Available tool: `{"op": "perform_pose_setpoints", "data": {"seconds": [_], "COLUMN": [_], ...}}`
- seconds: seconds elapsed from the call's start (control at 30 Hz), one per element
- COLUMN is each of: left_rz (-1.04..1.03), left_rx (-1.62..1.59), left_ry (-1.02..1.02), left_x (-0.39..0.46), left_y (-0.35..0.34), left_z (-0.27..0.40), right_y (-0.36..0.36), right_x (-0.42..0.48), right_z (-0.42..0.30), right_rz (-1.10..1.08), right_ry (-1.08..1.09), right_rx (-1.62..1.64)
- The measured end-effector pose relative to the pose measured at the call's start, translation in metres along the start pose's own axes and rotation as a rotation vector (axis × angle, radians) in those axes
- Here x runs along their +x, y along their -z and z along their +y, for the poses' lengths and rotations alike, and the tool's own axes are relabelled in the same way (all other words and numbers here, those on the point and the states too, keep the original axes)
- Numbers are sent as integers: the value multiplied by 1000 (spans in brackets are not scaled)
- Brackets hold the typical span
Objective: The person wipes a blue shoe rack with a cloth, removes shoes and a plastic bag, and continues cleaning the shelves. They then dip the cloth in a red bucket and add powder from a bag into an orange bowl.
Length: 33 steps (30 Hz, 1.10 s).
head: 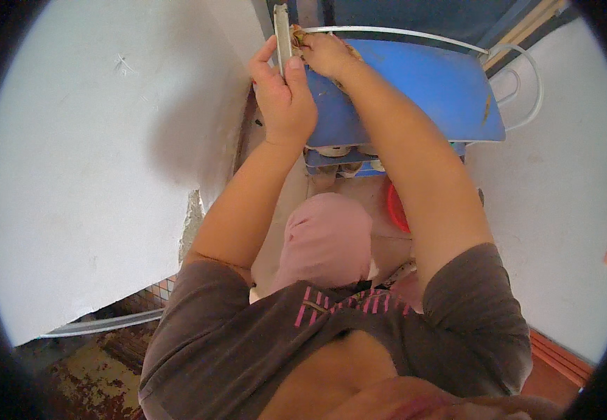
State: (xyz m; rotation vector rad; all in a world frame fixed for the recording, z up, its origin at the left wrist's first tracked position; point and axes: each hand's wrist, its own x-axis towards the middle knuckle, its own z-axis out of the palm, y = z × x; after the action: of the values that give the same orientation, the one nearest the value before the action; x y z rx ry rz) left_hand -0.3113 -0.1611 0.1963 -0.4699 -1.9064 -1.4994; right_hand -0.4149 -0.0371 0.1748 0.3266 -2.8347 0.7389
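Note:
My left hand [285, 100] grips a narrow, pale, flat object [282, 37] that stands upright and shows its thin edge. What kind of object it is cannot be made out. Just right of it, my right hand [330, 55] holds a crumpled, patterned brownish cloth [297, 35], close against the object's side. More of the cloth appears past the wrist, but the hand and forearm hide much of it. Both hands are over the left end of a blue rack's top shelf [419, 89], which has a white tubular frame [398, 31].
Shoes [333, 152] sit on the rack's lower shelves. A red plastic container [398, 207] is on the tiled floor, partly behind my right forearm. White walls [98, 131] [555, 173] rise on both sides, the left one with broken plaster [192, 220] at its edge.

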Motion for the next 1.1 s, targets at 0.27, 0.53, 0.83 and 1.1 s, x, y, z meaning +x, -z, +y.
{"op": "perform_pose_setpoints", "data": {"seconds": [0.27,0.53,0.83,1.1], "left_rz": [14,32,31,91], "left_rx": [-86,14,55,28], "left_ry": [73,-28,13,-45], "left_x": [-3,-4,2,1], "left_y": [0,-1,1,6], "left_z": [18,7,-3,27], "right_y": [-1,-2,12,14], "right_x": [-29,-68,-121,-170], "right_z": [-2,-5,-17,-14], "right_rz": [5,71,-81,-3], "right_ry": [59,54,55,180], "right_rx": [7,99,106,135]}}
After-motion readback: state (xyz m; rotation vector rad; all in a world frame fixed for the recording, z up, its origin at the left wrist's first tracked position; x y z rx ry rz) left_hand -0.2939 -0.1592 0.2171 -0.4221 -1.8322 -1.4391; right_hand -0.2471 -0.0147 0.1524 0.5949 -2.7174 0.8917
